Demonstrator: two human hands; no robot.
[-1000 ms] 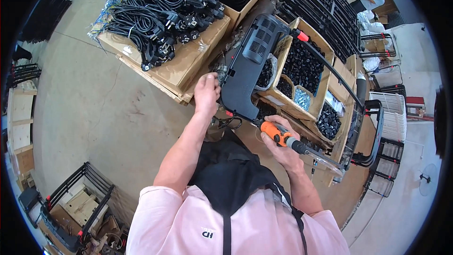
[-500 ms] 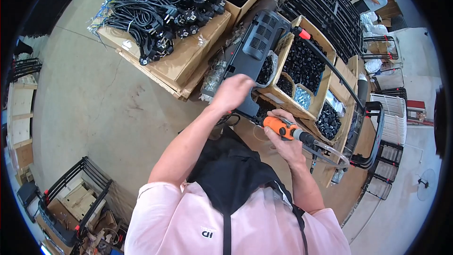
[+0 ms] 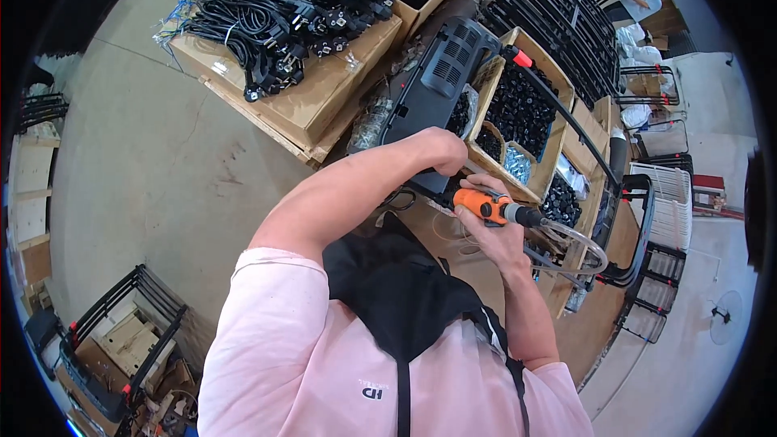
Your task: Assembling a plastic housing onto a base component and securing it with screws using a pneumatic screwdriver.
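My right hand (image 3: 494,231) gripped the orange driver (image 3: 484,204), its tip toward the black housing (image 3: 437,85) at the counter's near edge; my left hand (image 3: 443,150) steadied that housing, fingers hidden.

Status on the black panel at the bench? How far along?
Done: hard to tell; no driven screws are visible. In hand: the right hand holds the orange power screwdriver at the near end of the black vented panel, and the left hand rests on that end. Left: boxes of black parts and the pile of power cords lie untouched.
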